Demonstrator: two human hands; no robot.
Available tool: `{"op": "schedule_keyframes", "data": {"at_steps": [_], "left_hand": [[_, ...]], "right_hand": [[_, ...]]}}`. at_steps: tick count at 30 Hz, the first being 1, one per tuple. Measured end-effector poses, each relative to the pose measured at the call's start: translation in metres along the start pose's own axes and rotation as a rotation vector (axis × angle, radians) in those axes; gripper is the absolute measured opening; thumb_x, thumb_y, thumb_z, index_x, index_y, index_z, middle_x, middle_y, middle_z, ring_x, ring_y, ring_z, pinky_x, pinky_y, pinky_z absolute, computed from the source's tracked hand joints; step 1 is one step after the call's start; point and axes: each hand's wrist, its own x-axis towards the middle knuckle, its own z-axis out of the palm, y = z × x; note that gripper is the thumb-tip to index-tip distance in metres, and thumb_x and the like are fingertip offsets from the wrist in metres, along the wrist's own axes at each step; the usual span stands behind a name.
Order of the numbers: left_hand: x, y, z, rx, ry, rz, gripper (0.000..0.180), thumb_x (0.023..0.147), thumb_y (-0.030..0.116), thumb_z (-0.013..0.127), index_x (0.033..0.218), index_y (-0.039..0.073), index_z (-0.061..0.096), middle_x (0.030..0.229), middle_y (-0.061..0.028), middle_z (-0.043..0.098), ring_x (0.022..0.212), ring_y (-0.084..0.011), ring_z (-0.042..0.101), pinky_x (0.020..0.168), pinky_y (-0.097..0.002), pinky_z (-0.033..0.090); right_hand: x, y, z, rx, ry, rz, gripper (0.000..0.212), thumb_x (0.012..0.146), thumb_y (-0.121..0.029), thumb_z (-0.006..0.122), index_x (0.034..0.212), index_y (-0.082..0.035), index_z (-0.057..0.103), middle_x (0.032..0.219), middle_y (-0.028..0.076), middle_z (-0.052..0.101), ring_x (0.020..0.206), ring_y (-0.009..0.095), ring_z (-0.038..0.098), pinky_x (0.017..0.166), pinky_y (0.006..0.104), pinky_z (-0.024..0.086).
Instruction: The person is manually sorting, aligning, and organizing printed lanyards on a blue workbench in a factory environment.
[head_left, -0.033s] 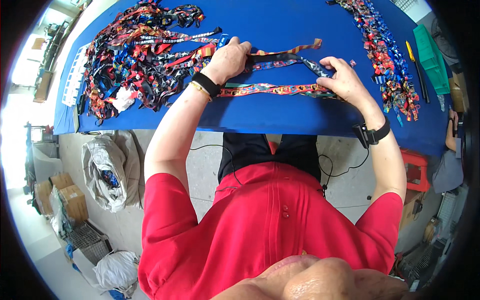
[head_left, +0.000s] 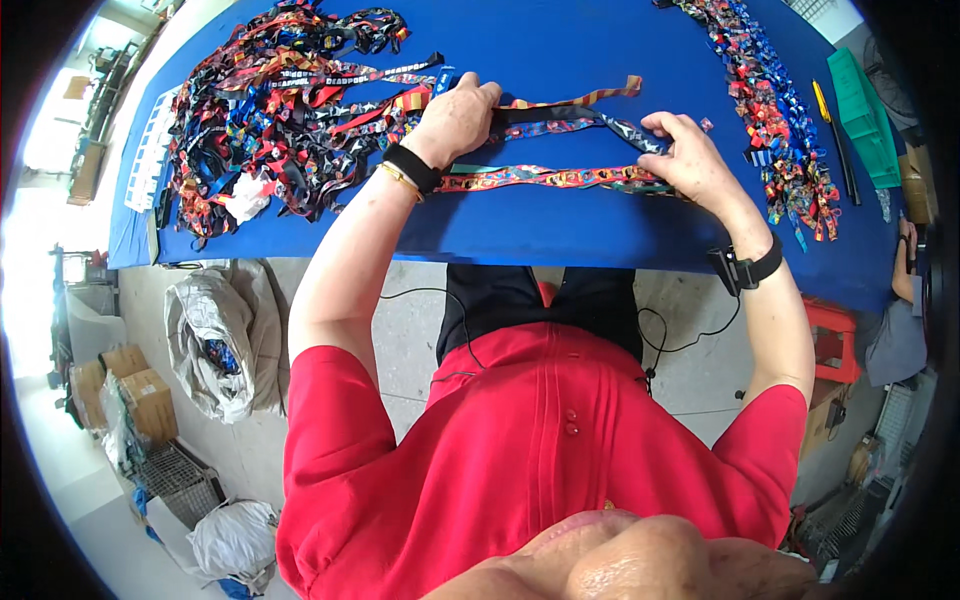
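A few patterned lanyards lie stretched side by side on the blue table (head_left: 560,235) in front of me. My left hand (head_left: 455,118) is curled over the left end of a dark lanyard (head_left: 560,116), next to an orange-edged strap (head_left: 595,97). My right hand (head_left: 690,160) pinches the right end of the same dark lanyard, with its palm resting on the right end of a red-orange patterned lanyard (head_left: 530,179). A black band sits on each wrist.
A large tangled heap of lanyards (head_left: 280,110) covers the table's left part, and a long row of them (head_left: 780,130) runs down the right. A yellow pen (head_left: 822,100) and green tray (head_left: 865,110) lie far right. Bags (head_left: 215,340), boxes (head_left: 135,390) and a red stool (head_left: 830,340) stand on the floor.
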Motion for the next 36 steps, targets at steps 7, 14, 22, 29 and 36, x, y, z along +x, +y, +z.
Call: {"op": "schedule_keyframes", "data": {"at_steps": [7,14,22,29,36], "left_hand": [[-0.016,-0.013,-0.026,0.135,-0.002,-0.075,0.018,0.091,0.005,0.054,0.108,0.0,0.059,0.111,-0.0233,0.063,0.098,-0.0434,0.067,0.082,-0.0502,0.058],[-0.071,0.036,-0.061,0.022,0.171,-0.025,0.018,0.091,0.011,0.064,0.102,0.001,0.054,0.1,-0.0187,0.061,0.092,-0.0391,0.066,0.073,-0.0462,0.057],[-0.126,0.059,-0.035,0.01,0.125,-0.055,0.017,0.088,0.008,0.07,0.102,0.004,0.062,0.095,-0.015,0.062,0.091,-0.0362,0.06,0.084,-0.0444,0.048],[-0.127,0.05,-0.027,-0.052,0.145,-0.12,0.011,0.09,0.01,0.067,0.099,0.006,0.061,0.091,-0.0114,0.062,0.092,-0.0329,0.061,0.082,-0.0434,0.048],[-0.12,0.06,-0.029,0.021,0.113,-0.016,0.014,0.09,0.013,0.07,0.095,0.006,0.059,0.094,-0.0144,0.059,0.094,-0.0353,0.058,0.083,-0.0441,0.048]], "right_hand": [[0.014,0.023,-0.03,-0.051,0.119,-0.058,0.024,0.093,-0.016,0.068,0.116,-0.01,0.068,0.1,0.014,0.069,0.095,0.034,0.068,0.084,0.04,0.054],[-0.006,0.017,-0.031,-0.351,0.344,-0.374,0.026,0.092,-0.006,0.062,0.117,-0.004,0.066,0.116,0.016,0.069,0.109,0.036,0.065,0.097,0.0451,0.051],[-0.047,-0.016,0.039,-0.189,0.146,-0.398,0.026,0.088,-0.011,0.072,0.112,-0.006,0.065,0.114,0.01,0.065,0.111,0.032,0.062,0.097,0.0444,0.047],[-0.035,-0.006,0.028,-0.153,0.19,-0.386,0.012,0.087,-0.006,0.07,0.096,-0.007,0.061,0.102,0.008,0.066,0.103,0.032,0.064,0.092,0.0439,0.047],[-0.038,-0.011,0.025,-0.225,0.129,-0.383,0.028,0.088,-0.012,0.073,0.113,-0.008,0.063,0.102,0.011,0.069,0.1,0.03,0.065,0.095,0.0438,0.046]]}}
